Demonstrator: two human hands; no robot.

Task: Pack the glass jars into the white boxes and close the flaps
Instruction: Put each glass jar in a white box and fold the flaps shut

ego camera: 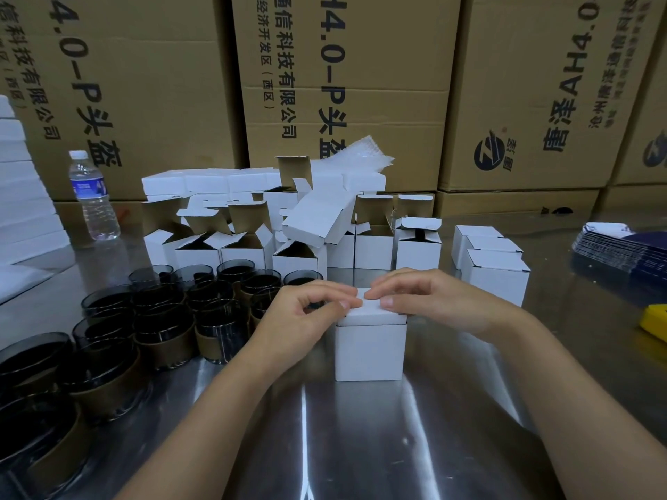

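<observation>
White box (370, 350) stands upright on the counter (361, 449), centre front; its top flap (373, 313) is nearly down but a thin gap shows along the front edge, so the tuck is not seated yet; jar inside is hidden, cannot confirm.

Left hand (310, 310): fingers bent, thumb tip resting on the flap's left part; whether it pinches the edge or only presses, cannot tell. Right hand (433, 301): fingers fairly straight, lying over the flap's back edge, thumb on the front; pressing, holding nothing else.

Risks, as a judgement:
- uneven push from the 2 hands could skew the flap, so the tuck tab buckles outside the wall instead of sliding in;
- hard downward press could crease the thin card or dent the top;
- box is unbraced at its base on slick metal, so a sideways shove could slide or tip it toward the glass jars (162, 319) just to the left, touching the left forearm's side; a knock there could clink or topple them;
- the left elbow sweeping back is the likeliest cause.

Open boxes (245, 250) wait behind; closed boxes (494, 272) sit to the right.
</observation>
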